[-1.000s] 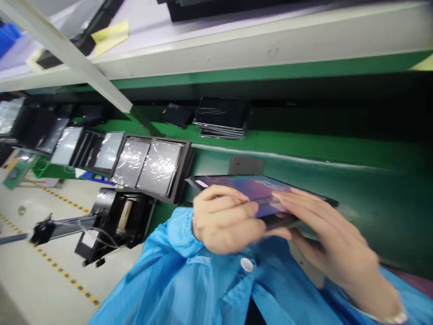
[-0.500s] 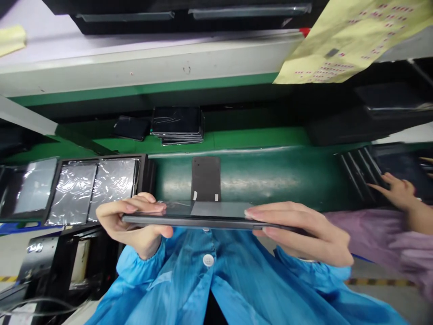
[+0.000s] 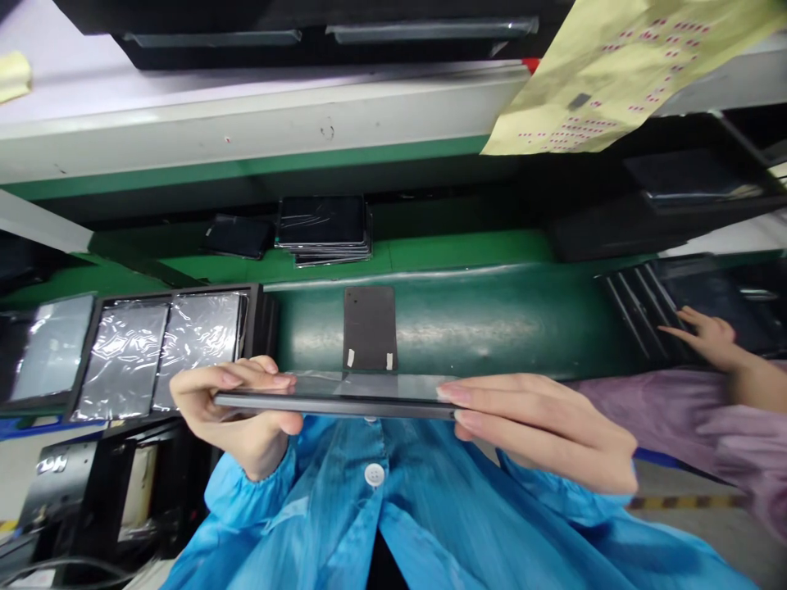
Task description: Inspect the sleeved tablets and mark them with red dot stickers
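A dark, thin tablet (image 3: pixel 369 405) is held up almost edge-on in front of my blue smock, its glossy face reflecting light. My left hand (image 3: pixel 237 401) grips its left end, thumb below and fingers over the top. At the other end, my right hand (image 3: pixel 541 418) pinches the tablet with its fingertips on the upper face and right edge. Just beyond the tablet, a dark flat plate (image 3: pixel 370 328) with two small white tabs lies on the green bench (image 3: pixel 479 315).
To the left stands a black tray (image 3: pixel 258 328) with film-wrapped panels. A stack of tablets (image 3: pixel 320 220) sits at the back beside another dark tablet (image 3: pixel 237 236). At right, a co-worker's hand (image 3: pixel 707 336) touches dark panels. A yellow paper (image 3: pixel 571 90) hangs from the shelf above.
The tablet's dark edge, which earlier ran on between my right hand's fingers, now ends at those fingertips. The whole view has shifted slightly. Both hands still hold the tablet.
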Available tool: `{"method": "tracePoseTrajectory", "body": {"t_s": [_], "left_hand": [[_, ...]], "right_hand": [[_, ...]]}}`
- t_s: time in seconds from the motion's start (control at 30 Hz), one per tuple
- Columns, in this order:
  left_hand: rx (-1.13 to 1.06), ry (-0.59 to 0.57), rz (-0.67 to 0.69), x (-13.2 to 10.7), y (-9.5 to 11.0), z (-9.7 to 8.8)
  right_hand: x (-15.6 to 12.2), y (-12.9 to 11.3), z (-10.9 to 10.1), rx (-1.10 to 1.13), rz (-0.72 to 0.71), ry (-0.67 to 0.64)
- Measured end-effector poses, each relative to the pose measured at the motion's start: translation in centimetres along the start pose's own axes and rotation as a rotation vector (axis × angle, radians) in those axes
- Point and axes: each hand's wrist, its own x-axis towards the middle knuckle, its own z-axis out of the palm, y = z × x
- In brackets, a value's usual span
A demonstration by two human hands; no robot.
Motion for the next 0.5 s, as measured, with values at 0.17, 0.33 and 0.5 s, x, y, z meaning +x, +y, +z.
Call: {"method": "tracePoseTrajectory", "body": {"t_s": [0.17, 0.33, 0.5], "left_hand": [[-0.064, -0.023, 0.010, 0.0, 0.3, 0.2], [-0.043, 0.002, -0.066, -0.6, 0.5, 0.6], [0.008, -0.157, -0.214, 0.7, 0.9, -1.9]], "right_hand": [[0.0, 0.0, 0.4, 0.019, -0.014, 0.074], [-0.1, 0.7, 0.8, 0.021, -0.063, 0.064], [0.3, 1.7, 1.8, 0.109, -0.114, 0.119]]}}
